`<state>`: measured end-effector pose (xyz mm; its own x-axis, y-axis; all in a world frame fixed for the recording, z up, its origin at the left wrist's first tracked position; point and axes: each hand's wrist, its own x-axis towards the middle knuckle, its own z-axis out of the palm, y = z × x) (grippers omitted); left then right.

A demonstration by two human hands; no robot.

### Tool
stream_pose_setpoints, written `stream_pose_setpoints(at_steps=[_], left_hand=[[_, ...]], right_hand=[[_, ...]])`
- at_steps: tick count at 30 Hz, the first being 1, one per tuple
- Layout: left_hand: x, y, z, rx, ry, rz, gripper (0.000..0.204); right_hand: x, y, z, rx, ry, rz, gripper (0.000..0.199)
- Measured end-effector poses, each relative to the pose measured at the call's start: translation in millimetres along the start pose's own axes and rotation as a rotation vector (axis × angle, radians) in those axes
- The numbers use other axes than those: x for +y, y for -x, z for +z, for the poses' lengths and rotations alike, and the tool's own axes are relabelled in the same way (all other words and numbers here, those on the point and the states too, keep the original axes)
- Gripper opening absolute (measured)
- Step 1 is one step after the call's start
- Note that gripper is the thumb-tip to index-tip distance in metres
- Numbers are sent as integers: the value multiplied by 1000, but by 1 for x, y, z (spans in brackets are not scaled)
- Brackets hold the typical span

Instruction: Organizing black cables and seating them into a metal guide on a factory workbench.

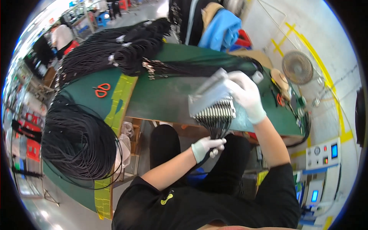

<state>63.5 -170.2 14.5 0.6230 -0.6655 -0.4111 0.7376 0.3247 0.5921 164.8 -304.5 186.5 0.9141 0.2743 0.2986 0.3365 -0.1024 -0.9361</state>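
My left hand [208, 148], in a white glove, is closed around a bundle of black cables [215, 129] just past the table's near edge. Above it, the cables fan out into a row of metal connector ends [216, 110] lined up side by side in a flat metal holder [233, 112]. With its fingers curled, my gloved right hand [245, 94] grips the far right end of a shiny greyish plate [210, 96], which looks tilted over the connector row. Whether the plate is hinged to the holder, I cannot tell.
Large bundles of black cables [134, 50] lie at the back, and a big coil [78, 142] on the left. Orange-handled scissors [102, 90] rest left of the yellow tape strip [122, 92]. Tools and a fan [297, 67] stand at the right.
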Motion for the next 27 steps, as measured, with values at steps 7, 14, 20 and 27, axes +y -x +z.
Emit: stream_pose_setpoints(at_steps=[7,14,20,27], left_hand=[[-2,-10,3,-111,-30,56,14],[-1,2,-4,-102,19,90,14],[-1,-6,-3,-122,176,-69,30],[36,-16,7,-265,472,-168,40]], right_hand=[[29,-31,196,-336,758,-435,18],[96,-25,212,-663,759,-415,26],[164,-40,-26,-140,979,-298,32],[219,-8,-71,10,850,-333,22]])
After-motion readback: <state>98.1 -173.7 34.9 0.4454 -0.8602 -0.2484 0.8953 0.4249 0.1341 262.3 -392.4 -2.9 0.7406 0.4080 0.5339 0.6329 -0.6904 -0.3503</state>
